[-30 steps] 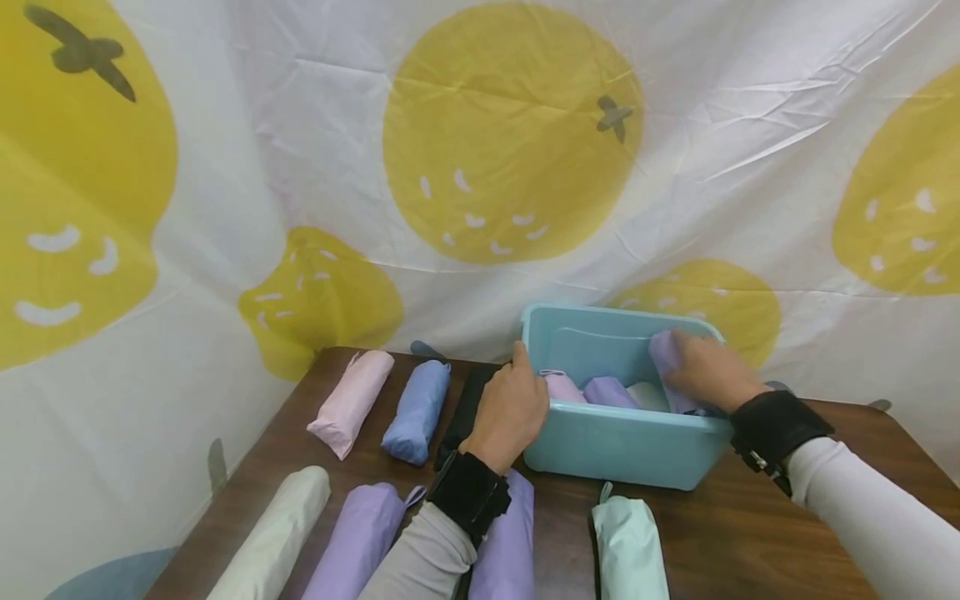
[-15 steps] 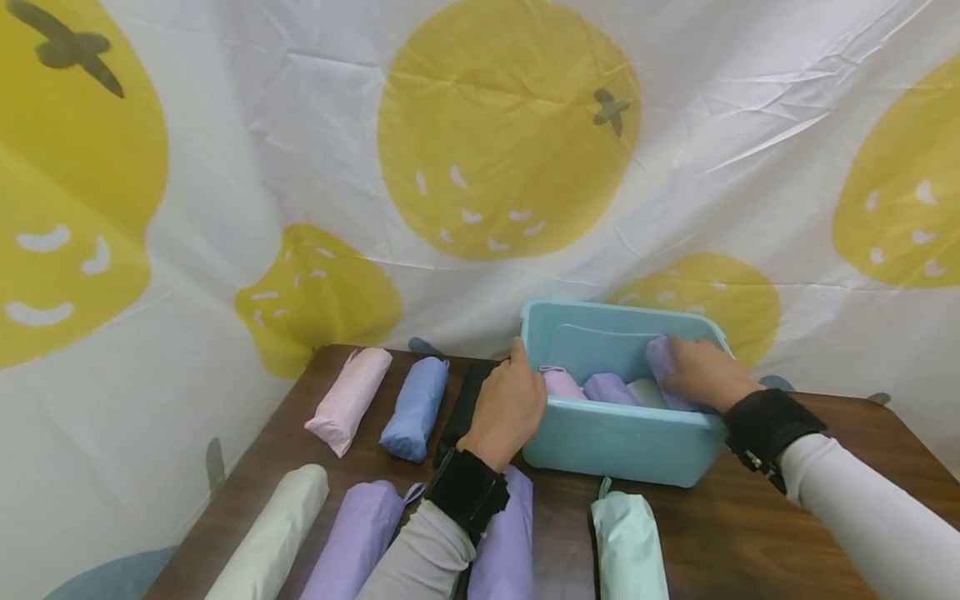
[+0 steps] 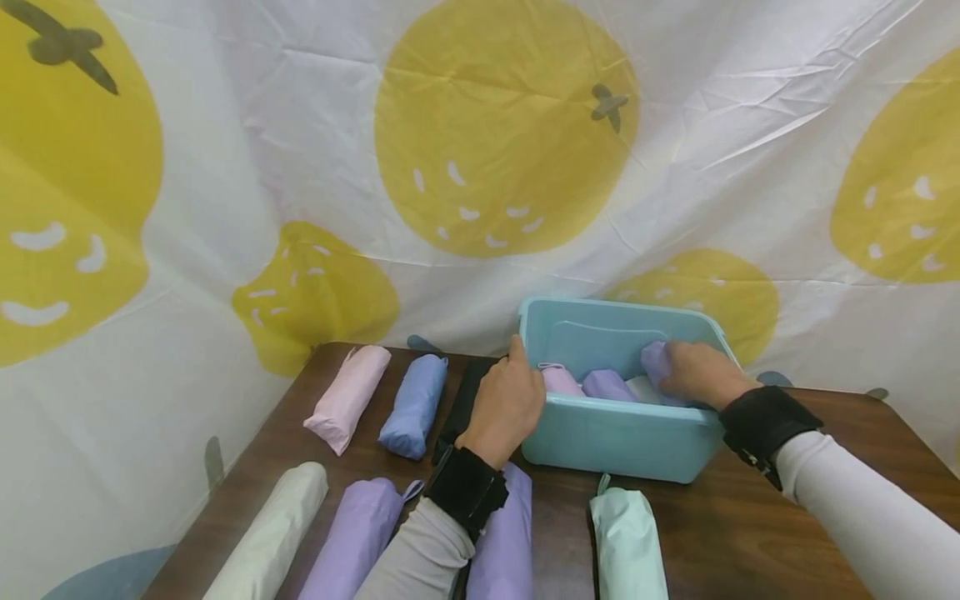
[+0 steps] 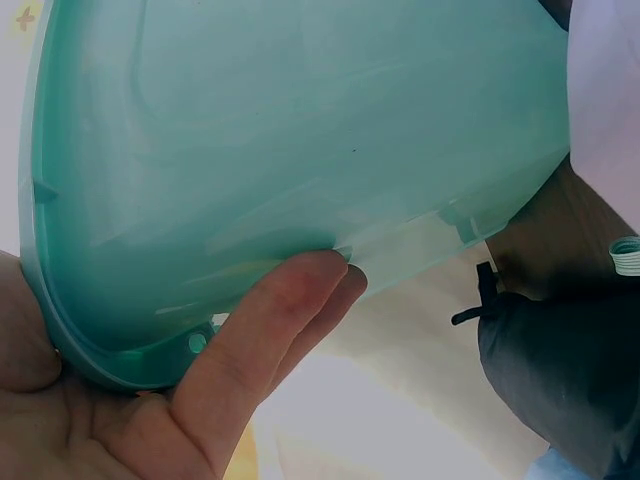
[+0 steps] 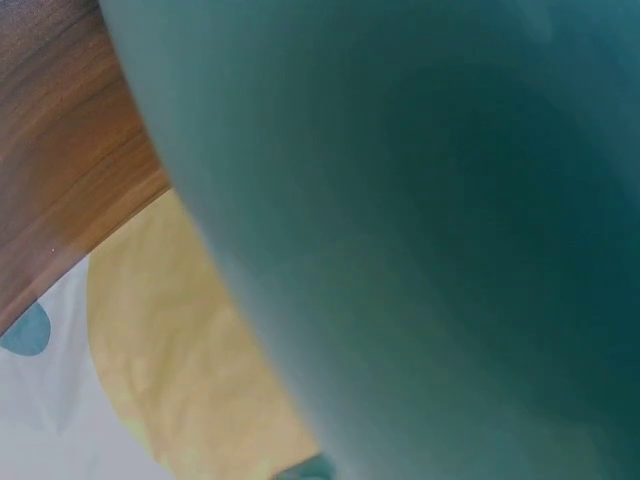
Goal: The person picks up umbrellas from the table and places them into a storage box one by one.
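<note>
A light blue plastic bin (image 3: pixel 622 437) stands at the back of the table, with a pink folded umbrella (image 3: pixel 561 381), a purple one and a pale one inside. At its left end my left hand (image 3: pixel 504 404) holds the rim; in the left wrist view, the fingers (image 4: pixel 265 345) lie along the outer wall and the thumb is at the rim. My right hand (image 3: pixel 701 372) reaches over the front right rim and grips another purple folded umbrella (image 3: pixel 655 362) low inside the bin. Its fingertips are hidden; the bin wall (image 5: pixel 400 250) fills most of the right wrist view.
Left of the bin lie a pink umbrella (image 3: pixel 348 400), a blue one (image 3: pixel 414 407) and a black one (image 3: pixel 463 408). Nearer me are a pale umbrella (image 3: pixel 270 533), two purple ones and a mint one (image 3: pixel 628 542). A fruit-print cloth (image 3: pixel 487 283) hangs behind the table.
My right hand has lowered the purple folded umbrella deeper into the bin's right end. My left hand has stayed at the left rim. The head view has shifted slightly.
</note>
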`<move>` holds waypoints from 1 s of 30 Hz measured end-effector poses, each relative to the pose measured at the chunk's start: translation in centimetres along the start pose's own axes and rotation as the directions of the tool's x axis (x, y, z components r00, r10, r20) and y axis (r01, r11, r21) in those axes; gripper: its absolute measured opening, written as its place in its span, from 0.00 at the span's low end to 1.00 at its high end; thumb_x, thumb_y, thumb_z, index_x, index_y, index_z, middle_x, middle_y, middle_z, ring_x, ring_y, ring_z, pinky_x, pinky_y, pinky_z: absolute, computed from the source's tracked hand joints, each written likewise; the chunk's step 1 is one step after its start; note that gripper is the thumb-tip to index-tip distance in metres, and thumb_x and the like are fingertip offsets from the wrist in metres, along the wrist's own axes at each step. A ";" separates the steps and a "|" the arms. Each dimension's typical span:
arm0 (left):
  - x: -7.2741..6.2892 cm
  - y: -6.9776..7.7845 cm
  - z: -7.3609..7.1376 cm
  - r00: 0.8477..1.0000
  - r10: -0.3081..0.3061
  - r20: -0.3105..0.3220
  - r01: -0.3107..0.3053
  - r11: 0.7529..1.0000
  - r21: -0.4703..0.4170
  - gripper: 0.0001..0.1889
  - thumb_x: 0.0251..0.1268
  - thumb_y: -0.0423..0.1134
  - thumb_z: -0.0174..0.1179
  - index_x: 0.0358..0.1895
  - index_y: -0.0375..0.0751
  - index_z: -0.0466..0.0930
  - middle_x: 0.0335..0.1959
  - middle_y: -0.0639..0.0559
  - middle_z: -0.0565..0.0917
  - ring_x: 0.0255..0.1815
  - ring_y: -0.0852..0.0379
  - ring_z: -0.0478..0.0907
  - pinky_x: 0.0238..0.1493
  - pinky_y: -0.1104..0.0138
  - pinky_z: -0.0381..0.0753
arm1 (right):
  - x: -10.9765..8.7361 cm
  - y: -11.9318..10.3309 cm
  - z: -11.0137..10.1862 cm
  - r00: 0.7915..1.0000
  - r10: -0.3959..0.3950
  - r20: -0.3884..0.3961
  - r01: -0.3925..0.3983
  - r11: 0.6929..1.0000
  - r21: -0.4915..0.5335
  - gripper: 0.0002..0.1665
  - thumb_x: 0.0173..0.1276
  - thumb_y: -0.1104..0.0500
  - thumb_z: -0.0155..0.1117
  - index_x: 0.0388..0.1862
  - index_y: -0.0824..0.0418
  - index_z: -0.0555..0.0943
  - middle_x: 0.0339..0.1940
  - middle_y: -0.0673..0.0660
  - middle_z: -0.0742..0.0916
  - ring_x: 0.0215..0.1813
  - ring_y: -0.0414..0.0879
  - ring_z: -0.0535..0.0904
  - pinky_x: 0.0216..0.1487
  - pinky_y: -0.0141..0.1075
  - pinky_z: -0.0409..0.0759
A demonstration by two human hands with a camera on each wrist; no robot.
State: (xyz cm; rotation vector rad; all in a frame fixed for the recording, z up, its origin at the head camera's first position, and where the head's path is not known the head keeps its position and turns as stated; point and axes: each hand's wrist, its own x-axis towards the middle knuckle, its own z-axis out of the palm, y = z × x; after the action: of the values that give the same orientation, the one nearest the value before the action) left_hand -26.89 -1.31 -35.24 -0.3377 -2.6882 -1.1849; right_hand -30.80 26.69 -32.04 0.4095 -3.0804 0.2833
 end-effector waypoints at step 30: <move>0.3 0.1 -0.3 1.000 0.019 -0.019 -0.019 1.000 0.017 0.27 0.83 0.35 0.47 0.77 0.22 0.59 0.55 0.27 0.83 0.49 0.34 0.85 0.49 0.45 0.84 | 0.3 -0.3 -0.1 0.996 0.032 0.080 -0.033 0.999 0.009 0.31 0.66 0.60 0.72 0.56 0.84 0.73 0.46 0.79 0.84 0.50 0.71 0.82 0.55 0.62 0.79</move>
State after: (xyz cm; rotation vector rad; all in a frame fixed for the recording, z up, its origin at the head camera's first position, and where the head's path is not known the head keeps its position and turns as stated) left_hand -27.14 -1.44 -34.90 -0.3466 -2.6714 -1.1536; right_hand -31.05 26.36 -31.87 0.3811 -3.1672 0.2909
